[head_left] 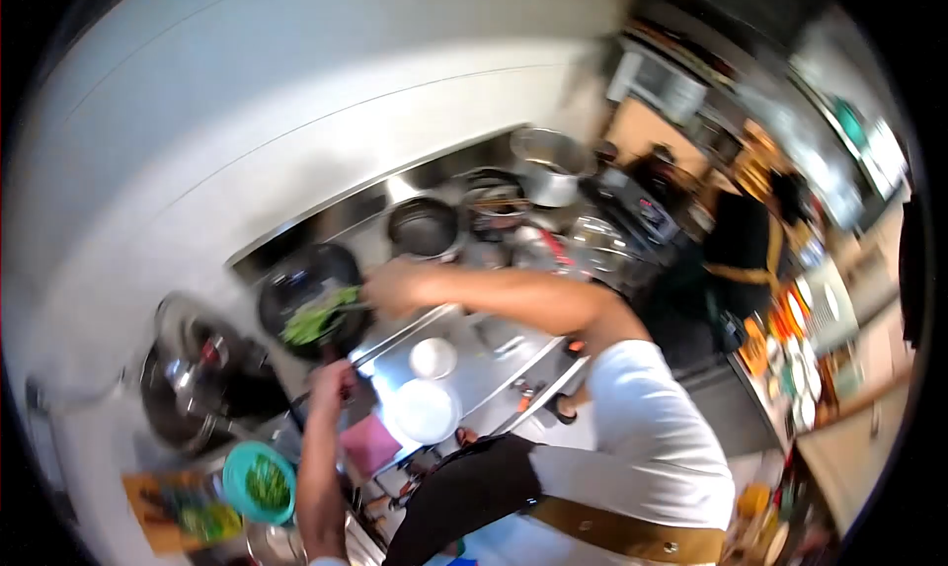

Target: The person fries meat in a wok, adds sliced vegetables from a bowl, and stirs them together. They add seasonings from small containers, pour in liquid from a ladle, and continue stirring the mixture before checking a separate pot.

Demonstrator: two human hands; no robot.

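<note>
A dark wok [279,287] stands on the stove at the left, with green leafy vegetables [318,319] in it. My left hand [333,380] is closed around the wok's handle [330,351] at the near side. Over the wok's right rim, my right hand [391,287] has its fingers closed and is smeared by motion. A thin dark utensil seems to run from it toward the greens, but its kind cannot be made out. A small white bowl [433,359] and a larger white bowl [425,411] sit on the steel counter close to my left hand.
A black frying pan [423,226], a tall steel pot [551,166] and glass lids stand right of the wok. A large lidded pan [163,398] is at left. A teal bowl of chopped greens [235,477] sits near a cutting board [158,534]. Another person [741,240] stands at right.
</note>
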